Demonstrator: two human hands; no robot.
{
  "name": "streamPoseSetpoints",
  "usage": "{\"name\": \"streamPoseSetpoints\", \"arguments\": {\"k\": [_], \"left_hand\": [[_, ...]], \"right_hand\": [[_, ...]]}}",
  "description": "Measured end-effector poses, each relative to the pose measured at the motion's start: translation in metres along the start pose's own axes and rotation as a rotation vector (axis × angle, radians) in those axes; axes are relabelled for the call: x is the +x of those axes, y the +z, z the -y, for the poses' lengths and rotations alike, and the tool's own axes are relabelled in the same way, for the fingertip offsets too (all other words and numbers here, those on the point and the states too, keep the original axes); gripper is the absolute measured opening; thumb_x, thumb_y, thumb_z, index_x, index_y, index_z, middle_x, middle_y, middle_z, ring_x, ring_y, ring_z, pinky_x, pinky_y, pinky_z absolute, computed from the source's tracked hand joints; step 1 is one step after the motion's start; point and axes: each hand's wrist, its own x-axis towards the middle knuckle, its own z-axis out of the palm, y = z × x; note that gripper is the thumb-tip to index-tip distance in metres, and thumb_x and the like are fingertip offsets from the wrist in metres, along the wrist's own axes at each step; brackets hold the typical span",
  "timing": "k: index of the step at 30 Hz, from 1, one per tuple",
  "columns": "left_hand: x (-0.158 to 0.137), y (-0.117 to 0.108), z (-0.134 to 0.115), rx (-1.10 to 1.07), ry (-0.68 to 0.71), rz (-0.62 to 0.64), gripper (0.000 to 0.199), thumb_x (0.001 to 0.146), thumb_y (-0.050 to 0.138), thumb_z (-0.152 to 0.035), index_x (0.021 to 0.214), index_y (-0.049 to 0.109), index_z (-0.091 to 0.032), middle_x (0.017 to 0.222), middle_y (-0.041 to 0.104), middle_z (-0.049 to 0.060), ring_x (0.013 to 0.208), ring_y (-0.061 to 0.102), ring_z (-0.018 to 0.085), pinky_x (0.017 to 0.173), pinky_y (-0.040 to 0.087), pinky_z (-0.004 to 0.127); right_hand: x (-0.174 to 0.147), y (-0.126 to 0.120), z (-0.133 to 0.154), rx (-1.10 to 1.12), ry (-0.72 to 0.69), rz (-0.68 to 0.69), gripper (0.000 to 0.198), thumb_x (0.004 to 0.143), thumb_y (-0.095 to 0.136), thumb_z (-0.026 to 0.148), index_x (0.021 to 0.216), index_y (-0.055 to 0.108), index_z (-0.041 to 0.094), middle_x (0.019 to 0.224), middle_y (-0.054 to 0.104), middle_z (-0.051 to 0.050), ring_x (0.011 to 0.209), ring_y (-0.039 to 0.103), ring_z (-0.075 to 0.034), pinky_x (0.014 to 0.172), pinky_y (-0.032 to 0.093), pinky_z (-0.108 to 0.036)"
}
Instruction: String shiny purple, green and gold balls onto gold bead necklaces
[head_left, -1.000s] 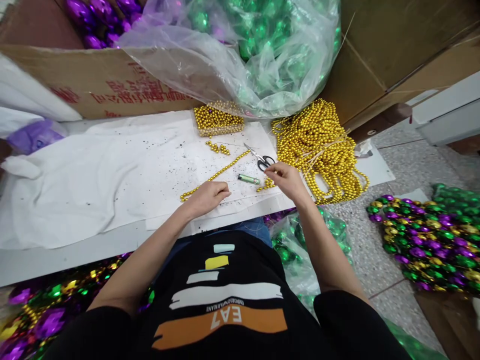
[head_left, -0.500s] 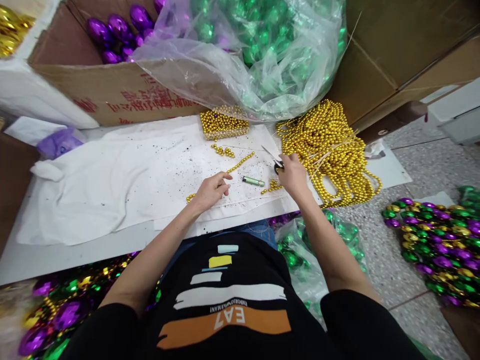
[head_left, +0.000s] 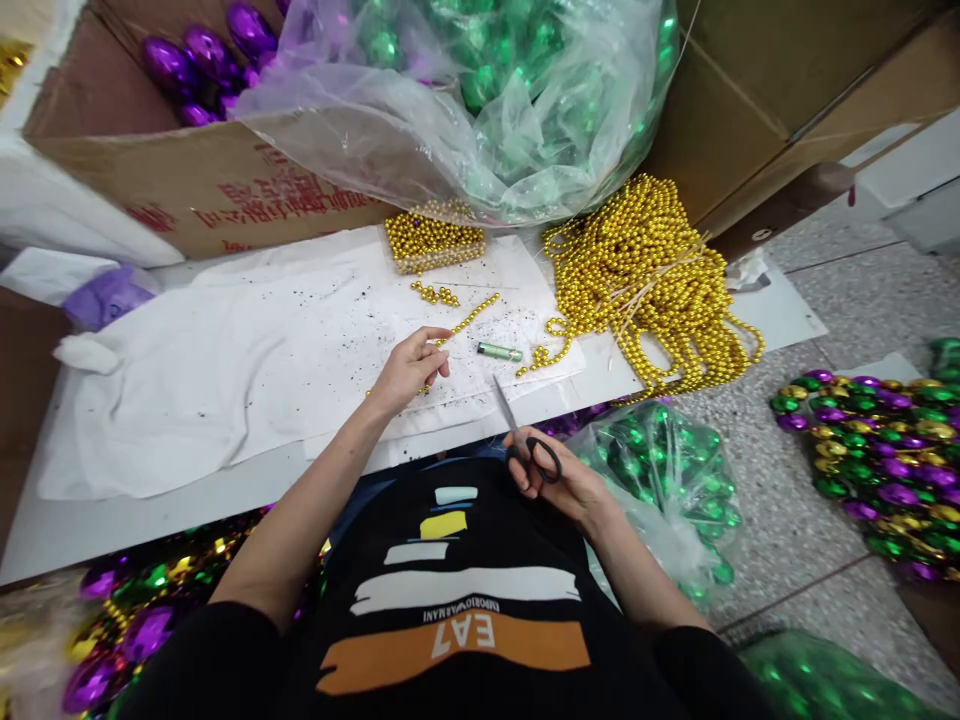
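Holding pointed metal scissors [head_left: 514,420], right hand [head_left: 566,485] curls fingers; left hand [head_left: 407,373], fingers bent, meets shiny gold beads [head_left: 476,313], pinch unclear.

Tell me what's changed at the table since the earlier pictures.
The right hand has picked up the scissors and drawn them back toward the black shirt. The left hand has moved forward to the short gold bead strand; whether it grips it is unclear. The small green cylinder and the box of gold beads stayed put.

Speckled gray floor tiles [head_left: 832,325] flank a white table [head_left: 105,515].
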Motion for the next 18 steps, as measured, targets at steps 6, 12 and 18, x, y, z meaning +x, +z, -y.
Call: {"name": "streamPoseSetpoints", "arguments": {"k": [6,12,18], "left_hand": [[-0.004,0.000,-0.003,-0.056,-0.002,0.002,0.043,0.079,0.068,-0.031,0.119,0.059,-0.016,0.066,0.062,-0.002,0.047,0.041,0.006,0.044,0.027,0.018],[-0.013,-0.001,-0.009,-0.064,0.007,0.000,0.043,0.079,0.069,-0.033,0.118,0.061,-0.016,0.065,0.061,-0.002,0.047,0.041,0.006,0.043,0.027,0.018],[-0.019,-0.006,-0.007,-0.062,-0.005,-0.001,0.043,0.079,0.069,-0.034,0.118,0.061,-0.016,0.065,0.061,-0.002,0.047,0.041,0.006,0.043,0.027,0.018]], "right_hand": [[0.025,0.021,-0.010,0.058,0.058,0.084,0.052,0.081,0.067,0.065,0.109,0.059,0.022,0.081,0.060,-0.003,0.071,0.056,-0.015,0.056,0.044,-0.023],[0.047,0.031,-0.010,0.056,-0.042,-0.101,0.052,0.080,0.066,0.068,0.105,0.058,0.023,0.076,0.058,-0.001,0.067,0.053,-0.014,0.050,0.039,-0.021],[0.053,0.034,-0.013,-0.021,-0.197,-0.299,0.046,0.079,0.072,0.059,0.100,0.060,0.020,0.064,0.051,0.004,0.053,0.041,-0.008,0.042,0.023,-0.017]]}}
